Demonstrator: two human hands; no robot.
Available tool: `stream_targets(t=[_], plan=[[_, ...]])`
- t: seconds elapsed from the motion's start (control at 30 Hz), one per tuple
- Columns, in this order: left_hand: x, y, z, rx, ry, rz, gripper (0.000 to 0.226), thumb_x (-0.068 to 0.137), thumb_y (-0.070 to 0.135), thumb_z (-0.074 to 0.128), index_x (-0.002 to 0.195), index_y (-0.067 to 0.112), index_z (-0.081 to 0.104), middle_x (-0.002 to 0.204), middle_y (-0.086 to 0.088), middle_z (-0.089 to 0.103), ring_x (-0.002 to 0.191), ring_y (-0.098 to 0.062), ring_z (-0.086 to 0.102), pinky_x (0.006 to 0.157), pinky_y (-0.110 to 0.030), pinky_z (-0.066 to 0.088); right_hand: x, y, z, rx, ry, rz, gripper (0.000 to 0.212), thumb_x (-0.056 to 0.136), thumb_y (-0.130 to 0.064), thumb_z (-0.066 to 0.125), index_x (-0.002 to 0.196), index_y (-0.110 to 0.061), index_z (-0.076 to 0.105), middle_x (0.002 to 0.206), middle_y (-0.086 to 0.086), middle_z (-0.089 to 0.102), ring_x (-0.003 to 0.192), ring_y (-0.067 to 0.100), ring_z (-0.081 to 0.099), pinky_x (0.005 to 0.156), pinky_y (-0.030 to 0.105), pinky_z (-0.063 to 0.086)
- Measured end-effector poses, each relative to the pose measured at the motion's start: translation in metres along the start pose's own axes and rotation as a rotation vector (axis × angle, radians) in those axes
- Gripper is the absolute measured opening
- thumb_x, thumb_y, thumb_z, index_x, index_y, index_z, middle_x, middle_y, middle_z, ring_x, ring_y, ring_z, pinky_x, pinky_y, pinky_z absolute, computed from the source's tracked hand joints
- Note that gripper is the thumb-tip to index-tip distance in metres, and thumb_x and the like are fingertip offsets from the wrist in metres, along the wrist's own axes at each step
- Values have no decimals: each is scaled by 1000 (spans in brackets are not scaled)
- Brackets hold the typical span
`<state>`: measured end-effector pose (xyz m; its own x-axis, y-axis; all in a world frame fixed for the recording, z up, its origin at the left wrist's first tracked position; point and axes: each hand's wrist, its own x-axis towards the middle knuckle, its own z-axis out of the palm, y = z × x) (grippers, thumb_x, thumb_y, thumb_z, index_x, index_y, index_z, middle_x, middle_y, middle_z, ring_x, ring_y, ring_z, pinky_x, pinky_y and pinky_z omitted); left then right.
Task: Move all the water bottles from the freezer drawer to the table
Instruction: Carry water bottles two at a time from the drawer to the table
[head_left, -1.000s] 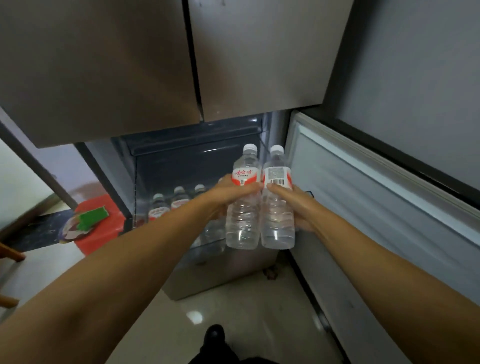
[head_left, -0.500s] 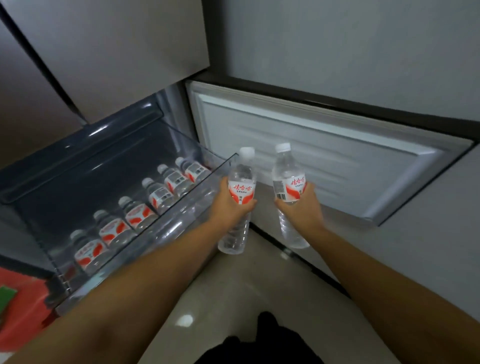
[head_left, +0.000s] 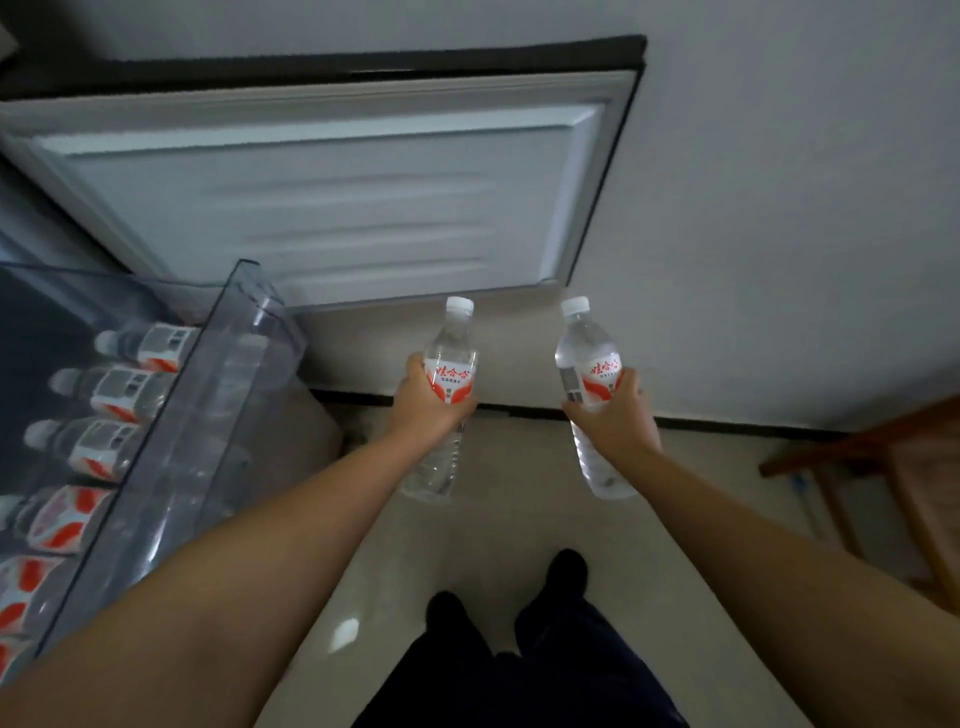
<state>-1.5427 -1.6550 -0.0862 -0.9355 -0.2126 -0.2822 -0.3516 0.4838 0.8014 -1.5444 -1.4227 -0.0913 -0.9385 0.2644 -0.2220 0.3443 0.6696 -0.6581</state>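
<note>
Head view: left hand (head_left: 427, 410) and right hand (head_left: 618, 415), fingers wrapped round one upright bottle (head_left: 448, 374) each at 12 o'clock, carry-ready; freezer drawer (head_left: 171, 431) at 9 o'clock, stocked.

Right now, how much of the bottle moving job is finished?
Nothing visibly delivered: no table shows. In hand: the left hand grips one water bottle and the right hand grips another bottle, both clear of the freezer drawer. Left: at least six bottles in the drawer.
</note>
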Motion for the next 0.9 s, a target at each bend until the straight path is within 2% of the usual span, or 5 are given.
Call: stream_targets(t=[0.1, 0.37, 0.73, 0.8, 0.9], plan=[[0, 25, 37, 78, -103, 45, 78, 71, 32, 79, 133, 20, 34, 112, -2, 61, 98, -22, 62, 83, -36, 52, -6, 32, -29, 55, 75, 107, 61, 76, -41, 74, 119, -14, 41, 112, 7, 58, 88, 22, 59, 73, 32, 47], [-14, 102, 153, 238, -316, 209, 70, 70, 38, 79, 123, 19, 36, 112, -2, 62, 99, -26, 63, 79, -32, 47, -13, 126, -114, 169, 272, 308, 66, 76, -40, 76, 124, -16, 39, 115, 5, 56, 93, 19, 59, 75, 31, 50], [-54, 208, 323, 255, -532, 422, 58, 71, 36, 80, 105, 24, 35, 93, 6, 57, 80, -16, 57, 70, -27, 42, -11, 245, -240, 209, 450, 471, 58, 77, -45, 72, 117, -21, 38, 109, 2, 54, 88, 17, 60, 71, 33, 52], [-65, 224, 352, 272, -587, 459, 56, 73, 35, 79, 106, 23, 36, 92, 6, 57, 78, -15, 56, 65, -25, 41, -18, 265, -258, 244, 504, 522, 61, 78, -43, 73, 122, -20, 38, 112, 2, 54, 92, 17, 59, 74, 33, 52], [-78, 242, 388, 300, -653, 507, 59, 73, 35, 78, 115, 17, 40, 92, 5, 56, 81, -17, 56, 70, -28, 43, -30, 292, -277, 296, 564, 590, 62, 79, -42, 73, 123, -19, 37, 112, 3, 55, 93, 19, 61, 75, 35, 53]])
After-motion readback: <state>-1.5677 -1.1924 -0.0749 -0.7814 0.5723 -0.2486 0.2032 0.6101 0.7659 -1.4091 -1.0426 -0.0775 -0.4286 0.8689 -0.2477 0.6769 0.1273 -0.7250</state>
